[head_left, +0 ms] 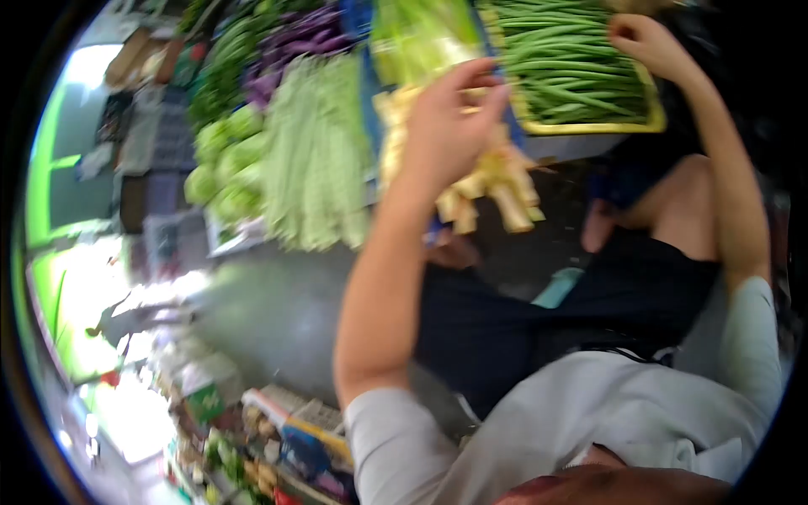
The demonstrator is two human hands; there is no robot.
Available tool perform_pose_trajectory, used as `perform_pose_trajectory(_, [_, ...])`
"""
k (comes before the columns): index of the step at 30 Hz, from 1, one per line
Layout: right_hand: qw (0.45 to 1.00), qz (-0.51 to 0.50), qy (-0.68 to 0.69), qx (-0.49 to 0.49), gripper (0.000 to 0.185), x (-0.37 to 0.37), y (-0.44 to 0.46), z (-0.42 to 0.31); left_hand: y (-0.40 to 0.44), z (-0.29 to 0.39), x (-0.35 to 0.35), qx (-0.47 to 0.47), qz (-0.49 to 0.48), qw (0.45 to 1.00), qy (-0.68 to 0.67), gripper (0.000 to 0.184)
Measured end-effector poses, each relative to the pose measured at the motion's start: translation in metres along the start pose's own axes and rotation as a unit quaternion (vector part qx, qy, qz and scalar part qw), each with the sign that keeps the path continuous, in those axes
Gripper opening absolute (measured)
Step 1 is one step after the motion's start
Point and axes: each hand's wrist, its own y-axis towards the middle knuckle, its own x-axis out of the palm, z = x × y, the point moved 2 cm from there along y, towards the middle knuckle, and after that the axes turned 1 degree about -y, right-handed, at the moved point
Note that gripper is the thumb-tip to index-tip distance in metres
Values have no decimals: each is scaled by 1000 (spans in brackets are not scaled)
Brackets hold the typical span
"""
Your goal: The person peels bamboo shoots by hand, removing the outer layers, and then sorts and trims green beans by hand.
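Observation:
My left hand [454,126] is over a bundle of pale yellow stalks [505,189] with cut ends. Its fingers are curled toward the thumb, and blur hides anything between them. Above it in the view lie bright green leafy stalks [421,38]. My right hand [656,49] is at the far right edge of a yellow-rimmed crate [589,129] heaped with green beans [572,63]. Thumb and forefinger are drawn together beside the beans; whatever they may grip is too small to make out.
Left of the stalks lie long pale green vegetables [316,160], round light green ones [231,164] and purple eggplants [303,38]. More produce [252,454] stands at lower left. My bent knees [673,210] are close below the crate. Grey floor [278,307] stretches to the left.

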Motion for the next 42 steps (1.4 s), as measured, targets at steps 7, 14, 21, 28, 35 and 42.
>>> perform_pose_trajectory(7, [955,237,112,143,43,-15,13,-8,-6,6,-16,-51,-10,998,-24,43])
perform_pose_trajectory(14, [873,147,388,256,63,10,28,21,-6,16,-7,-67,-6,995,-76,43])
perform_pose_trajectory(21, [914,97,309,246,71,40,43,10,-1,14,-7,-58,-20,996,-65,42])
perform_pose_trajectory(28, [942,128,218,219,69,30,48,0,-1,19,-8,-58,-18,996,-59,42])
perform_pose_trajectory(35, [933,108,202,276,67,41,55,1,0,26,-10,-51,-25,997,-48,41])
perform_pose_trajectory(42, [966,175,59,180,56,27,68,-13,-5,25,-14,-62,-15,997,-44,41])
